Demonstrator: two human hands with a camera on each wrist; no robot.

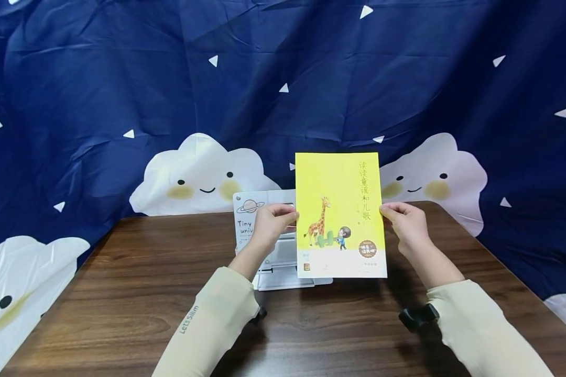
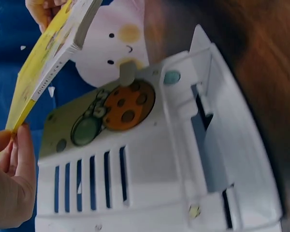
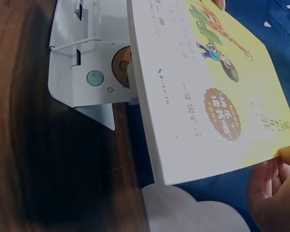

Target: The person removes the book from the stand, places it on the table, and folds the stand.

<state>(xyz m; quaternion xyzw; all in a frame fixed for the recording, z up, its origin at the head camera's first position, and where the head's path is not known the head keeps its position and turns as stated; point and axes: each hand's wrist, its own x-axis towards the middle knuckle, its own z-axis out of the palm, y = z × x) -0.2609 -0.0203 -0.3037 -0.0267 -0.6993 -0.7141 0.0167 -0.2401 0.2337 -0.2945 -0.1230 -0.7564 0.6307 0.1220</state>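
Note:
A yellow and white children's book (image 1: 332,178), with a giraffe and a child on its cover, is held upright above the table. My left hand (image 1: 274,224) pinches its left edge between thumb and fingers, and my right hand (image 1: 407,225) pinches the right edge. Behind the book's left side stands a white book stand (image 1: 264,262), partly hidden by the book and my left hand. The left wrist view shows the stand's slotted back (image 2: 145,179) and front ledge, with the book tilted beside it. From the right wrist, the book's cover (image 3: 183,96) overlaps part of the stand.
The stand rests on a dark brown wooden table (image 1: 137,293). Behind the table hangs a blue cloth (image 1: 122,78) printed with white clouds and triangles. A black strap device (image 1: 418,317) sits at my right wrist.

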